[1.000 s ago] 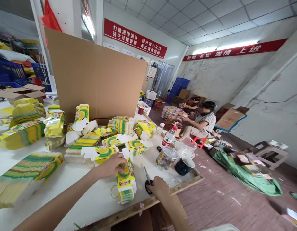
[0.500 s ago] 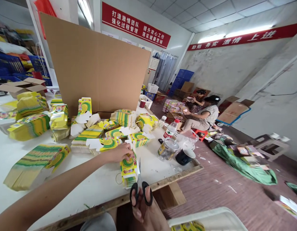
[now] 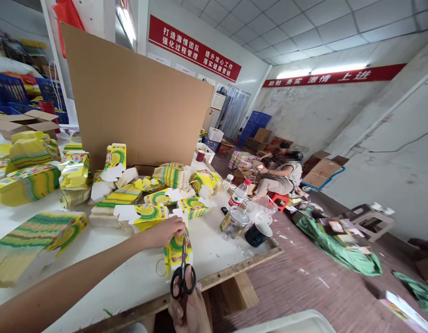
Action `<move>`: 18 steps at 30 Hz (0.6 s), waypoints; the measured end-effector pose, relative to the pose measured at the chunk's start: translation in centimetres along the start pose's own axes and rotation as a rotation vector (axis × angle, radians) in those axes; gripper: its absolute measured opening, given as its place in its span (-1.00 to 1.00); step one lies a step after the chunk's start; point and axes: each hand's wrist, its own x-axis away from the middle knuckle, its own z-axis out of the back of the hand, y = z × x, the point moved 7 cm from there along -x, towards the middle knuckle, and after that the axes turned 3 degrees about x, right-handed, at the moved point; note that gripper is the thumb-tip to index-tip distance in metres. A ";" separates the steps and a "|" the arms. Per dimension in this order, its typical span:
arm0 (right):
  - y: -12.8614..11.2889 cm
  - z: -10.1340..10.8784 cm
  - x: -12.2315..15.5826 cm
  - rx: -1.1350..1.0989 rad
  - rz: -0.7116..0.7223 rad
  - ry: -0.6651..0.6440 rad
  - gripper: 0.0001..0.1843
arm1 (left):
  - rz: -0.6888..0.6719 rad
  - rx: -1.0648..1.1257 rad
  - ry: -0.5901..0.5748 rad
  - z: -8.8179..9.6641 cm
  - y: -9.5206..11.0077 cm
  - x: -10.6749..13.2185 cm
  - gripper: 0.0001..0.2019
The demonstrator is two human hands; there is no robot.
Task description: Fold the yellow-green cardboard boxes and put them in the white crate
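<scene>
Steadying, probably: carton stack (image 3: 172, 257) is touched by left hand (image 3: 169, 230), fingers curled, grip unclear; scissors (image 3: 183, 265) are held over it by right hand (image 3: 190, 309), fingers closed.

A: Finish on the yellow cartons (image 3: 171, 252)?
B: Thin printed card, glossy outside. Plain matt white on the flaps (image 3: 124, 212).
A: Scissors (image 3: 183, 259)?
B: Smooth bare metal along the blades, shiny black plastic in the handles (image 3: 175, 283).
A: Desk (image 3: 130, 273)?
B: Smooth white top, low sheen. Rough raw wood along the edge (image 3: 231, 274).
A: Tall panel (image 3: 137, 106)?
B: Flat brown cardboard, matt.
A: Jar (image 3: 231, 226), mug (image 3: 255, 237), bag (image 3: 260, 210)?
B: Clear and shiny, glass or plastic, can't tell; then smooth dark gloss; then thin crinkled plastic.
</scene>
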 end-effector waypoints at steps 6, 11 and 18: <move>-7.1 4.0 0.7 0.812 0.454 0.393 -0.35 | 0.120 -0.093 0.130 1.9 -1.9 0.5 -0.77; -12.1 8.3 -1.5 1.139 0.501 0.558 -0.77 | 0.145 -0.237 0.116 2.0 -2.7 0.8 -0.77; -13.3 8.5 -3.4 1.475 0.540 0.594 -0.70 | 0.159 -0.429 0.080 2.4 -3.5 0.0 -0.70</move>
